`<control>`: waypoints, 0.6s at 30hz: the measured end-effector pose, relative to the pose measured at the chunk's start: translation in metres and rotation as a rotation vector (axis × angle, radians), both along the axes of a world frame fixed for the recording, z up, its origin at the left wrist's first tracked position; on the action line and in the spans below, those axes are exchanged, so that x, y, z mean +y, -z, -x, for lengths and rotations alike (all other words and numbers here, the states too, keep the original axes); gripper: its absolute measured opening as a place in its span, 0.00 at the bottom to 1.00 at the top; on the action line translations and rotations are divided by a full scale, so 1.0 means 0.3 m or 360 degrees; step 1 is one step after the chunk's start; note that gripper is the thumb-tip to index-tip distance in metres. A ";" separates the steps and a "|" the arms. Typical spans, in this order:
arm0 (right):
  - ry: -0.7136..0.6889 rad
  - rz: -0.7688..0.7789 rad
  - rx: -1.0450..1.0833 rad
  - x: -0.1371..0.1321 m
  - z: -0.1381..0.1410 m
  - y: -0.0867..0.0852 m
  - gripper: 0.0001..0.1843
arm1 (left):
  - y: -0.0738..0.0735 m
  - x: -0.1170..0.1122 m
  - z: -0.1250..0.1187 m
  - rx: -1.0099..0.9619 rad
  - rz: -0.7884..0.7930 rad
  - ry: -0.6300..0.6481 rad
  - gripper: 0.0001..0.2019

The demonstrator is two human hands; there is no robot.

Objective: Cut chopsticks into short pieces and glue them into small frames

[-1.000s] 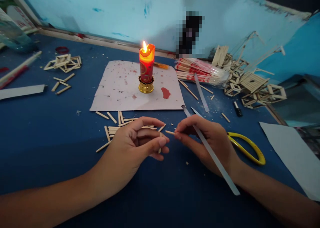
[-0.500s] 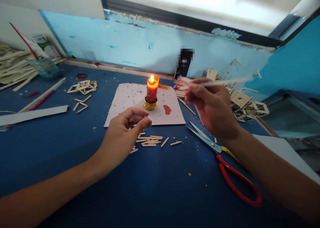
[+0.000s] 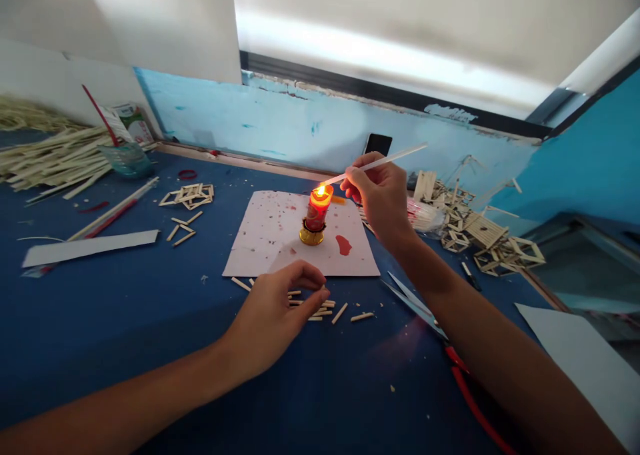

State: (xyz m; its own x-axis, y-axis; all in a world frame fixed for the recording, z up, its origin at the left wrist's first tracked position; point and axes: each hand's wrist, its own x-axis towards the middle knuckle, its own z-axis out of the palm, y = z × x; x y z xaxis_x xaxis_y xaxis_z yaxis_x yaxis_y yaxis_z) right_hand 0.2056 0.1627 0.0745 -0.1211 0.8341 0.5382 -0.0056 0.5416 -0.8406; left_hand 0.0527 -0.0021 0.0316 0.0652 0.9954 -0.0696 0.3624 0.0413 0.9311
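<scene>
My right hand [image 3: 379, 192] pinches a thin, translucent white glue stick [image 3: 395, 156], slanting up to the right. The stick's lower end is at the flame of a lit red candle [image 3: 318, 210] on a gold base. Lower down, my left hand [image 3: 285, 308] has its thumb and fingertips pressed together; what they hold is too small and hidden to make out. Under and beside that hand lie several short cut wooden sticks [image 3: 340, 313]. The candle stands on a white sheet of card [image 3: 270, 228] spotted with red wax.
Red-handled scissors [image 3: 413, 302] lie partly open under my right forearm. Small stick frames [image 3: 193, 194] sit at left, and a larger stick model [image 3: 485, 232] at right. A glass jar [image 3: 127, 160], long wooden strips [image 3: 65, 155] and a phone [image 3: 379, 144] are at the back.
My right hand has moved left and brought the glue stick's end to the candle flame. My left hand stays pinched in front of the card. The view has tilted and shifted.
</scene>
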 end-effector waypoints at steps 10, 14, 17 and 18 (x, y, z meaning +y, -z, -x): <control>0.0180 -0.0085 -0.0086 -0.004 0.000 -0.007 0.05 | 0.001 -0.029 -0.011 -0.0152 0.0083 0.0045 0.12; 0.0155 -0.0065 -0.0117 -0.005 -0.004 -0.009 0.04 | 0.000 -0.023 -0.019 -0.0400 0.0172 -0.0003 0.12; 0.0201 -0.0093 -0.0155 -0.005 -0.001 -0.008 0.04 | -0.003 -0.008 -0.021 -0.0545 0.0215 -0.0026 0.13; 0.0207 -0.0100 -0.0170 -0.005 0.000 -0.008 0.04 | -0.003 -0.003 -0.020 -0.0570 0.0232 -0.0033 0.13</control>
